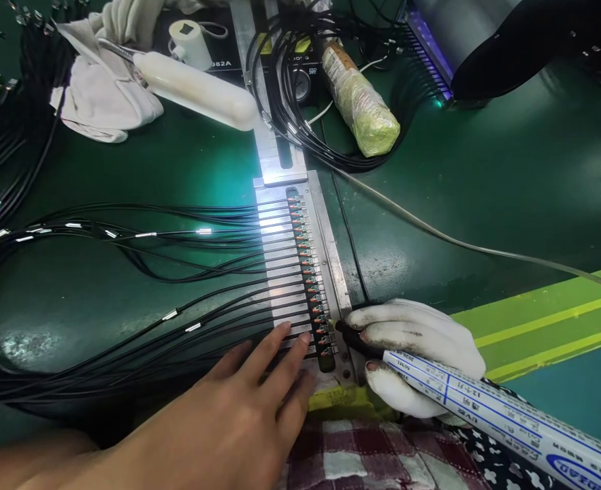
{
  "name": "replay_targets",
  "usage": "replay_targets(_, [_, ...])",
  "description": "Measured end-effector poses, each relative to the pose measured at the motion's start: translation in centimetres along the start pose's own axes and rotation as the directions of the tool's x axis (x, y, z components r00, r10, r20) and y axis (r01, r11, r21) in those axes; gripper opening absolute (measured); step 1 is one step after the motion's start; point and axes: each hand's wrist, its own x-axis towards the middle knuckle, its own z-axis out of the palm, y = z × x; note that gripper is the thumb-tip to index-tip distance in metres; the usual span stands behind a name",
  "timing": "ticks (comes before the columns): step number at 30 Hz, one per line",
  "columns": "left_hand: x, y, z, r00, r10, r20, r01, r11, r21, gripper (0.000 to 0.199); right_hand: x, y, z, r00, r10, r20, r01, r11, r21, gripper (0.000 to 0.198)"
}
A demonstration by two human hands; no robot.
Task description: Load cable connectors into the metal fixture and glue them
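Note:
My bare left hand (259,395) lies with its fingers spread over the lower cables, fingertips on the metal fixture (325,252). A row of thin black cables (218,235) runs from the left onto this fixture. Their small connector ends (307,262), with bits of orange, line up along a dark slot. My right hand (417,347), in a white glove with stained fingertips, is closed round a white glue tube (458,398) with blue print. The tube's dark nozzle (354,337) points left, its tip close to the connectors near the fixture's lower end.
Behind the fixture lie a white-handled tool (198,92), a white cloth (101,95), coiled black cables (280,82) and a plastic-wrapped roll (361,102). A machine with purple light (427,41) stands at the back right. A thin hose (433,235) crosses towards yellow-green tape (550,323).

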Motion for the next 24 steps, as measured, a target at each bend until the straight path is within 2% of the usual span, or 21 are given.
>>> replay_targets(10, [0.1,0.3,-0.4,1.000,0.002,-0.004,-0.002,0.999,0.038,0.040,0.2,-1.2,-1.0,0.998,-0.065,-0.018,0.064,0.996,-0.064,0.008])
replay_targets(18, [-0.2,0.5,-0.2,0.998,0.017,-0.053,-0.015,0.999,0.048,0.045,-1.0,-1.7,-0.5,0.999,-0.005,0.036,0.007,0.998,-0.065,0.009])
replay_targets(24, [-0.1,0.5,-0.3,0.998,0.027,-0.055,-0.024,0.998,0.064,0.054,-1.1,-1.3,-0.1,1.000,0.007,0.019,-0.006,0.998,-0.068,0.011])
